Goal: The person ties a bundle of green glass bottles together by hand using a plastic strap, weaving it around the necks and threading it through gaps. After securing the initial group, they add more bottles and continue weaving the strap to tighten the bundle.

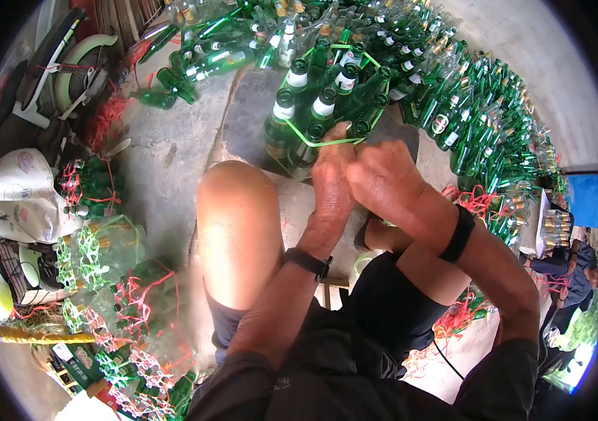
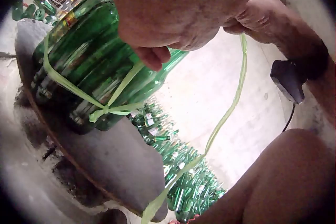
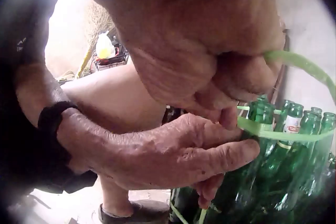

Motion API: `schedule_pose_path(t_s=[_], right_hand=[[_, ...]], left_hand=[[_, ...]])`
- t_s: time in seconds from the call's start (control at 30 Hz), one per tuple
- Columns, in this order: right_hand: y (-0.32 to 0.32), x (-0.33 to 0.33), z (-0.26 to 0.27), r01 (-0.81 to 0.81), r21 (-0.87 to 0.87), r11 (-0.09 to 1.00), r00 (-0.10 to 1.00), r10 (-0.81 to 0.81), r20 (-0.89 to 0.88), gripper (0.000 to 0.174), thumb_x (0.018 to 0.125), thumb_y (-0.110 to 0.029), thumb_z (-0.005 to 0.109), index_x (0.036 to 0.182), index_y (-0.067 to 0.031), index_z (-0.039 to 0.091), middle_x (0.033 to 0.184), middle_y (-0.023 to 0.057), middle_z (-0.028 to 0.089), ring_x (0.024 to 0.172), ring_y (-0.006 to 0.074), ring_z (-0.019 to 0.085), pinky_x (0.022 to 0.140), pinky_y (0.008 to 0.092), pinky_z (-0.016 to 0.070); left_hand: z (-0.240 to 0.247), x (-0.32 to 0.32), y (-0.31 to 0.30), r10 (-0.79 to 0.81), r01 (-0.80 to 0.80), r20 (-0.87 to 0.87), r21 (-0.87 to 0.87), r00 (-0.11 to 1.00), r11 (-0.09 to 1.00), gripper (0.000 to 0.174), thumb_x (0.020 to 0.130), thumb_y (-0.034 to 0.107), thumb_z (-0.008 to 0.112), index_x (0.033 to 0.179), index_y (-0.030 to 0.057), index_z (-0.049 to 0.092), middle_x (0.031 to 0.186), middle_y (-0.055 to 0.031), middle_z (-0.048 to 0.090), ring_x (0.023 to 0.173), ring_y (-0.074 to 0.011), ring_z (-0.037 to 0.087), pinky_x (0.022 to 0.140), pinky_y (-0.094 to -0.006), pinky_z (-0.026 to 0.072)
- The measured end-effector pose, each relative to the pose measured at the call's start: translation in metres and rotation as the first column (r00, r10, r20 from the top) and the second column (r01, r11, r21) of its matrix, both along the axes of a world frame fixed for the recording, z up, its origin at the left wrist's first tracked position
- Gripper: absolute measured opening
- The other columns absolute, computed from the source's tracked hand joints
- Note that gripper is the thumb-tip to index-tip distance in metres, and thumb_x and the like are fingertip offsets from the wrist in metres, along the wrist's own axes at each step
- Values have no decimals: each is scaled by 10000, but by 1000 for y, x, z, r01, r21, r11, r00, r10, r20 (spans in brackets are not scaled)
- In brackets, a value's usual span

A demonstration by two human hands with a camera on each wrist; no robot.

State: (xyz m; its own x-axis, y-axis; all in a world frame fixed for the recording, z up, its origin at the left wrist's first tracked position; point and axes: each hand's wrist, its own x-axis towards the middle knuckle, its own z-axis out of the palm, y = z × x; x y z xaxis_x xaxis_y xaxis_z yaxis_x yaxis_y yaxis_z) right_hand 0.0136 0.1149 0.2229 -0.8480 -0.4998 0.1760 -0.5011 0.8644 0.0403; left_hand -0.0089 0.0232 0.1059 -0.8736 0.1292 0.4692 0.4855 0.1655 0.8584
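Note:
A bundle of green glass bottles [image 1: 324, 105] stands upright on a dark slab [image 1: 246, 123], with a light green strap [image 1: 302, 135] looped round the necks. In the left wrist view a knotted strap [image 2: 106, 109] also crosses the bottles' lower sides. Both hands meet at the bundle's near edge. The left hand [image 3: 173, 153] lies against the strap, its thumb stretched along it. Above it the right hand [image 1: 387, 179] has curled fingers pinching the strap, and a loose length [image 3: 304, 65] runs out from them. The left fingertips are partly hidden.
A large heap of green bottles [image 1: 467, 105] curves behind and to the right. Clear bottles bundled with straps [image 1: 106, 245] stand at left, near a white sack [image 1: 22, 193]. The person's bare knee [image 1: 236, 210] is just left of the hands. Another person [image 1: 573, 270] sits at far right.

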Motion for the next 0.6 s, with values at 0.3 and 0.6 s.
schedule_pose_path(t_s=[0.3, 0.6], right_hand=[[-6, -29, 39, -75, 95, 993, 995, 68, 77, 114, 720, -193, 730, 718, -79, 721, 701, 129, 698, 670, 338, 718, 569, 444, 558], [4, -78, 42, -116, 167, 979, 982, 88, 166, 109, 720, -157, 727, 727, -50, 741, 720, 180, 693, 730, 379, 717, 641, 482, 568]], left_hand=[[-26, 4, 12, -189, 41, 340, 398, 921, 916, 417, 881, 57, 673, 1281, -40, 604, 1273, -281, 638, 1158, -442, 631, 954, -439, 533], [4, 1, 3, 67, -67, 20, 46, 998, 997, 155, 991, 71, 612, 1112, -24, 633, 954, -278, 640, 888, -490, 628, 758, -482, 516]])
